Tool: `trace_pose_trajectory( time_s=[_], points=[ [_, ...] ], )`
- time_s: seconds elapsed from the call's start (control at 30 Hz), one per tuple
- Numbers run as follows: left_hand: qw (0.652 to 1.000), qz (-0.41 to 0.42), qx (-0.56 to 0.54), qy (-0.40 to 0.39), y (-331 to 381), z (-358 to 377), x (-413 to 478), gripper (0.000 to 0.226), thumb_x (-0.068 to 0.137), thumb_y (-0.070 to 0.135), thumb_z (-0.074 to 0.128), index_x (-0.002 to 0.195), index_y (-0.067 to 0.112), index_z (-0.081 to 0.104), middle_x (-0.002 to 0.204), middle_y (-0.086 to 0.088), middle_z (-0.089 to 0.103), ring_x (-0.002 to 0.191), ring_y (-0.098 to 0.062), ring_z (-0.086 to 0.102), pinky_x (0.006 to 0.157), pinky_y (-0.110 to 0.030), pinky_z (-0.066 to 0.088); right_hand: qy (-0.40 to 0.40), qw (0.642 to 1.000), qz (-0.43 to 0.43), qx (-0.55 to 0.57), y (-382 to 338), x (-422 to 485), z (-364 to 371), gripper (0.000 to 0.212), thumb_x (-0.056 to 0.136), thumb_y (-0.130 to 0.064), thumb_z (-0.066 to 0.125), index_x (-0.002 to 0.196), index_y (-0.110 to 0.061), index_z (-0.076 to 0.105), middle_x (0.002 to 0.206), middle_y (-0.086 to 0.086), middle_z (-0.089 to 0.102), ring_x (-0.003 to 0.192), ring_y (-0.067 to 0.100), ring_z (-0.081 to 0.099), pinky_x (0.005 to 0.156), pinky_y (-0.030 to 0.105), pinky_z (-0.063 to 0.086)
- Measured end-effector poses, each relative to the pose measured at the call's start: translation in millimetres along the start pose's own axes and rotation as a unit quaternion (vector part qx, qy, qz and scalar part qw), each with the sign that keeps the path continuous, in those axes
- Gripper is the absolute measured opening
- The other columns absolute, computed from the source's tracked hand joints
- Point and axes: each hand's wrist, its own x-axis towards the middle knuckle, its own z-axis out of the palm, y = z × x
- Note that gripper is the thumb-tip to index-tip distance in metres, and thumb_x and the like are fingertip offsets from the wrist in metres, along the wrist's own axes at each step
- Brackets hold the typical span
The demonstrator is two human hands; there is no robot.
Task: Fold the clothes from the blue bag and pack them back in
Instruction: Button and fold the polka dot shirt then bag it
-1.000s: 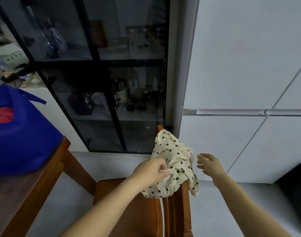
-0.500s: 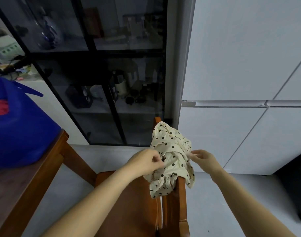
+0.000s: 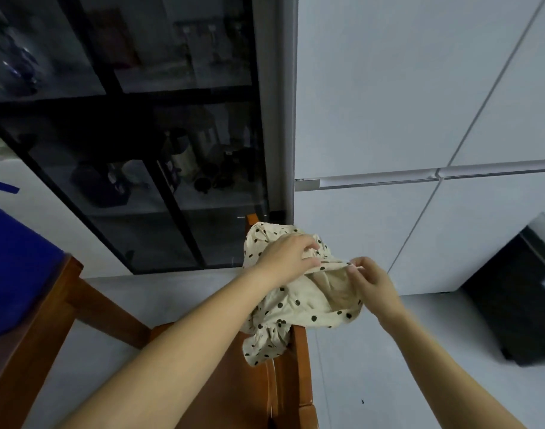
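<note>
Item 1, dotted cream garment [image 3: 299, 308], draped on chair back [image 3: 296, 360]: my left hand [image 3: 285, 261] & right hand [image 3: 368, 281] both pinching its edge; step: pickup/unbunching; next, I reckon, needs spreading flat, blue bag [image 3: 14, 258] on table at left.

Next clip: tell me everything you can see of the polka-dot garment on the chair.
The polka-dot garment is cream, thin-looking fabric with dark dots, crumpled and unfolded. It is draped over the back of the wooden chair, part hanging down toward the seat. The left hand grips its upper folds; the right hand pinches an edge, holding it open so the plain inner side shows.
</note>
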Motion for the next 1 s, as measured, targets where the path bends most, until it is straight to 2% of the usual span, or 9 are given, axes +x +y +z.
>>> trace_pose_trajectory(
  time_s=[0.1,0.2,0.27,0.37,0.5,0.6,0.73,0.9,1.0],
  points=[
    [0.998,0.046,0.035,-0.039,4,1,5,0.04,0.083,0.045,0.064,0.119,0.029,0.06,0.117,0.008,0.062,0.11,-0.015,0.053,0.094,-0.038,0.044,0.016,0.998,-0.06,0.019,-28,-4,-7,0.01,0.093,-0.013,0.055,0.086,-0.014,0.061,0.074,-0.004,0.062,0.063,0.002,0.055,0.057,0.014,0.043],
    [0.996,0.078,0.034,-0.007,5,-6,5,0.014,0.083,0.048,0.062,0.088,0.035,0.063,0.089,0.012,0.062,0.086,-0.012,0.056,0.08,-0.039,0.049,0.017,0.995,-0.099,0.017,-50,-4,-4,0.013,0.091,-0.011,0.059,0.082,-0.019,0.065,0.073,-0.007,0.066,0.068,0.004,0.059,0.061,0.015,0.046],
    [0.998,0.066,0.015,-0.001,1,-15,1,0.025,0.085,0.046,0.061,0.068,0.03,0.053,0.073,0.009,0.055,0.071,-0.014,0.053,0.068,-0.04,0.049,0.0,0.993,-0.122,-0.004,-61,-3,2,0.014,0.089,-0.01,0.061,0.082,-0.02,0.067,0.077,-0.005,0.068,0.073,0.009,0.06,0.069,0.023,0.048],
    [0.996,0.041,-0.075,-0.025,-9,-36,-12,0.034,0.081,0.048,0.065,0.061,0.025,0.05,0.062,0.006,0.044,0.059,-0.013,0.044,0.057,-0.033,0.036,-0.015,0.985,-0.167,-0.042,-82,-1,15,0.021,0.088,-0.011,0.063,0.078,-0.029,0.068,0.077,-0.014,0.068,0.075,0.007,0.06,0.073,0.026,0.047],
    [0.982,0.013,-0.184,0.028,-27,-67,-39,0.033,0.09,0.034,0.059,0.066,0.013,0.056,0.061,0.004,0.044,0.052,-0.003,0.041,0.054,-0.023,0.034,-0.042,0.961,-0.248,-0.115,-120,4,45,0.021,0.089,-0.016,0.062,0.081,-0.035,0.065,0.085,-0.014,0.068,0.086,0.011,0.061,0.078,0.026,0.047],
    [0.977,-0.009,-0.197,0.086,-48,-86,-67,0.027,0.091,0.026,0.06,0.077,0.003,0.058,0.068,-0.002,0.049,0.059,-0.01,0.045,0.058,-0.028,0.039,-0.065,0.929,-0.313,-0.186,-150,3,74,0.011,0.091,-0.02,0.06,0.092,-0.029,0.066,0.087,-0.02,0.058,0.082,-0.001,0.053,0.073,0.01,0.038],
    [0.964,-0.056,-0.162,0.204,-76,-111,-111,0.018,0.086,0.033,0.062,0.081,0.016,0.061,0.078,-0.006,0.061,0.066,-0.018,0.054,0.064,-0.036,0.047,-0.04,0.874,-0.376,-0.304,-167,7,113,0.017,0.087,-0.016,0.058,0.098,-0.024,0.069,0.096,-0.008,0.056,0.086,0.013,0.054,0.078,0.029,0.046],
    [0.939,-0.118,-0.109,0.304,-100,-151,-174,0.01,0.088,0.025,0.063,0.082,0.017,0.067,0.081,0.002,0.067,0.075,-0.01,0.06,0.073,-0.03,0.049,-0.073,0.844,-0.33,-0.417,-144,14,154,0.022,0.083,-0.025,0.06,0.105,-0.025,0.065,0.109,0.0,0.054,0.092,0.02,0.055,0.077,0.039,0.051],
    [0.923,-0.182,-0.075,0.331,-116,-161,-213,0.013,0.089,0.026,0.061,0.084,0.017,0.068,0.083,0.006,0.067,0.08,-0.01,0.061,0.076,-0.028,0.05,-0.136,0.842,-0.286,-0.438,-138,9,178,0.014,0.084,-0.028,0.059,0.096,-0.028,0.064,0.088,-0.006,0.06,0.074,0.014,0.058,0.063,0.033,0.054]
  ],
)
